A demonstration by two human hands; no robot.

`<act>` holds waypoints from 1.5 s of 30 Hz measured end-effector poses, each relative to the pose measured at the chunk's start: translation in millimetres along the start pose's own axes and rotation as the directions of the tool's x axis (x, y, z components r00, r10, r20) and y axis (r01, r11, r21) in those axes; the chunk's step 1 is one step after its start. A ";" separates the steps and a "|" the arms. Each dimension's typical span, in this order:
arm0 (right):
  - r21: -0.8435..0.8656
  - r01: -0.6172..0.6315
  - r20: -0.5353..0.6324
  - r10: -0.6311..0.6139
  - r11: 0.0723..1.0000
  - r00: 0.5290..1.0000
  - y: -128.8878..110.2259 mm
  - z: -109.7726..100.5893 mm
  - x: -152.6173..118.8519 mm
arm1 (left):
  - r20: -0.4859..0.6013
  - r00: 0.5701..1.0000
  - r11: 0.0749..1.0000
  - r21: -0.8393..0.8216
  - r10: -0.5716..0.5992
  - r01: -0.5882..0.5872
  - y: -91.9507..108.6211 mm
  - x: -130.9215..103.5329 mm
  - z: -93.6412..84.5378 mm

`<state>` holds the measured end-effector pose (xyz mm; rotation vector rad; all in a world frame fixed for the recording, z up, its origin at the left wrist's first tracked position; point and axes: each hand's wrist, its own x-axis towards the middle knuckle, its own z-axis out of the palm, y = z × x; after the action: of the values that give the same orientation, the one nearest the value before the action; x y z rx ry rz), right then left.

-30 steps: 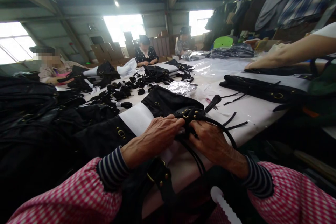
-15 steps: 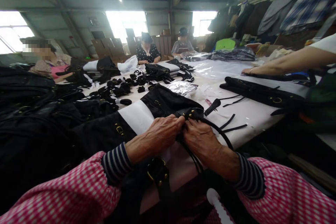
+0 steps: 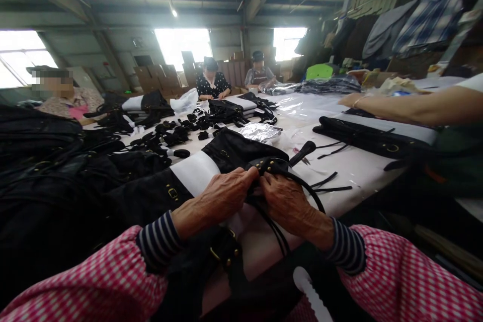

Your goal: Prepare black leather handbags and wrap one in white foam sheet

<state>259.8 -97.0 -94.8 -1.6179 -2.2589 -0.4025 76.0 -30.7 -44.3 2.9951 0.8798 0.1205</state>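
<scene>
A black bag with a white wrap around it lies across the near edge of the table. My left hand pinches the bag's edge by some brass studs, fingers closed. Close beside it, my right hand also has its fingers closed on the same edge, near the base of a black handle. The fingertips of both hands nearly meet, and what lies between them is partly hidden. Below the hands hang thin black cords and a black strap with a brass buckle.
Black bags are heaped at the left. Small black straps and a stack of wrapped bags lie on the white table. Small scissors rest beyond the bag. Another person's arm reaches in from the right; people sit across.
The camera view has shifted slightly. Both my hands keep their grip on the bag's edge, slightly further left in view. The other person's arm at the right has moved a little.
</scene>
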 end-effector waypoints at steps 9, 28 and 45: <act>-0.034 0.062 0.235 -0.052 0.997 0.971 3.4 -9.7 4.6 | -0.022 0.968 0.962 0.120 0.251 -0.247 -5.6 -4.1 8.4; 0.447 -0.018 -0.253 0.146 0.894 0.956 29.4 8.0 -1.6 | -0.067 0.989 0.991 -0.019 0.133 -0.135 -5.9 -23.6 -11.7; 0.826 -0.192 0.124 0.160 0.530 0.979 23.9 -15.7 -24.3 | -0.069 0.996 0.918 -0.388 0.060 -0.082 -36.2 -14.0 -6.5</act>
<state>291.4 -116.7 -90.1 -1.2560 -1.7736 0.7002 44.3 -7.8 -40.2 2.6581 0.6559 0.3395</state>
